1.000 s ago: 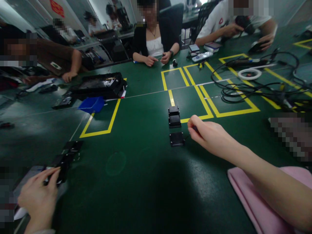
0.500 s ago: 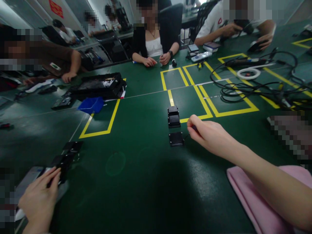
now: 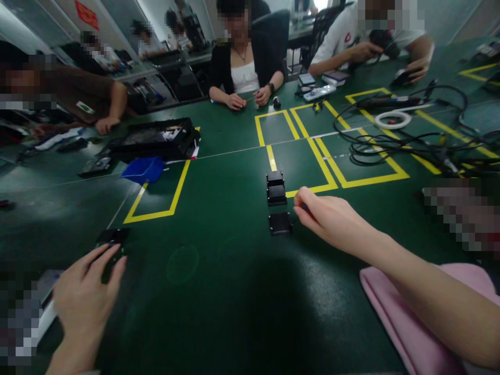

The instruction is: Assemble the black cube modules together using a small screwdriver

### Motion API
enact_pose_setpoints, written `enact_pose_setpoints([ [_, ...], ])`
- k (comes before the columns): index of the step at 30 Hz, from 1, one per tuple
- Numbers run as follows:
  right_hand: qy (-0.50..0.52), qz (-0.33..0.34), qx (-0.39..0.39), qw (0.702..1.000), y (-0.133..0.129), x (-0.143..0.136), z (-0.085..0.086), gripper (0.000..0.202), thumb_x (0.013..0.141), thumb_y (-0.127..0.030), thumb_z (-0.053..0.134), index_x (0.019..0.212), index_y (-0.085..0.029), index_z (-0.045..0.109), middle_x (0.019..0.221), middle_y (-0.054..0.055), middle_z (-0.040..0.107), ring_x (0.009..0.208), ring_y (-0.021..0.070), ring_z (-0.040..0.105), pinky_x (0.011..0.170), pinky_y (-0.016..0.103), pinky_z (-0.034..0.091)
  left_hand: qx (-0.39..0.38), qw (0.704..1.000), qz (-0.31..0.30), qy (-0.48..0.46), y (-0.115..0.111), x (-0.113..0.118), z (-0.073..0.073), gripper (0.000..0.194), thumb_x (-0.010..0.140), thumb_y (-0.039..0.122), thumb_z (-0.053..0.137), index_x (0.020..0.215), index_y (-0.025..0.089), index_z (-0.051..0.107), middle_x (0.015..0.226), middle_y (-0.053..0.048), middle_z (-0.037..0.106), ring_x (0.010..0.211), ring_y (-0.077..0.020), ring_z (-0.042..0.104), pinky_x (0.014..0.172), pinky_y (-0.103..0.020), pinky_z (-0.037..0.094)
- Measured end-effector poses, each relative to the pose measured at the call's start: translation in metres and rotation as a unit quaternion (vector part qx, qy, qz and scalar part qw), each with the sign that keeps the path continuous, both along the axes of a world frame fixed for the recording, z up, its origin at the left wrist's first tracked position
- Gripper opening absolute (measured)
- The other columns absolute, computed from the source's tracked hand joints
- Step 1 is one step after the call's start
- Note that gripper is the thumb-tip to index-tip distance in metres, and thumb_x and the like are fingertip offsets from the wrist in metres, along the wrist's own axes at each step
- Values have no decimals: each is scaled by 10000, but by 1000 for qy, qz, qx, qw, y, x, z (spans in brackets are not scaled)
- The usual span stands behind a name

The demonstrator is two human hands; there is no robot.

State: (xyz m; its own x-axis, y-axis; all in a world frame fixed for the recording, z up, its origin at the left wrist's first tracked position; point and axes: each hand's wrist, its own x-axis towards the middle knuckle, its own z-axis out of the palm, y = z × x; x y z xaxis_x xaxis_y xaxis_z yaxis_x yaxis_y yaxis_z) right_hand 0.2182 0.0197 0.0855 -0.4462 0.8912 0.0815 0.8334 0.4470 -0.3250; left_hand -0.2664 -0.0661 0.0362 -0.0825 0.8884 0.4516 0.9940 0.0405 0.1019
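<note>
Hands are held apart above the green worktop. Dark parts toward its left edge are covered by the left hand, its fingers curved and partly spread; whether anything is gripped cannot be told. Well in from the edges, two touching black blocks are set beyond a single black block. Just beside the latter's right edge, a thin dark item is pinched by the right hand. Positioning seems in hand; steady, fine alignment would be called for.
</note>
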Motion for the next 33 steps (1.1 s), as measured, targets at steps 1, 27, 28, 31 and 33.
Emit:
enact_pose_setpoints([
  [1, -8, -2, 2, 1000, 0, 0, -1, 153, 947, -343, 348, 919, -210, 420, 688, -13, 577, 570, 144, 536, 527, 251, 270, 18, 999, -21, 26, 10, 24, 5, 498, 847, 362, 572, 1306, 483, 423, 1355, 105, 481, 1198, -288, 486, 1041, -543, 369],
  [27, 7, 3, 35, 999, -1, -4, -5, 161, 943, -341, 379, 903, -208, 461, 757, 5, 637, 621, 148, 587, 550, 244, 321, -189, 895, -368, -167, 97, 276, -29, 353, 859, 334, 588, 1191, 234, 519, 1160, -54, 585, 1074, -235, 537, 894, -388, 425],
  [28, 10, 1, 41, 999, -1, -5, -6, 133, 939, -313, 384, 926, -204, 460, 765, 6, 639, 625, 148, 592, 552, 242, 325, -188, 894, -369, -170, 96, 275, -30, 360, 859, 334, 588, 1197, 234, 517, 1165, -55, 586, 1076, -235, 537, 897, -387, 424],
  [31, 16, -6, 58, 998, -1, -6, -9, 113, 921, -258, 395, 994, -191, 451, 782, 8, 644, 615, 143, 594, 549, 239, 331, -187, 893, -370, -174, 96, 275, -31, 374, 859, 338, 590, 1208, 230, 510, 1177, -58, 582, 1084, -234, 532, 908, -387, 420],
  [33, 14, -4, 65, 998, -1, -7, -10, 120, 927, -282, 391, 976, -192, 454, 772, 8, 642, 610, 144, 592, 544, 239, 330, -189, 893, -368, -175, 95, 275, -32, 376, 862, 336, 585, 1214, 228, 506, 1181, -58, 578, 1089, -233, 527, 915, -388, 418],
])
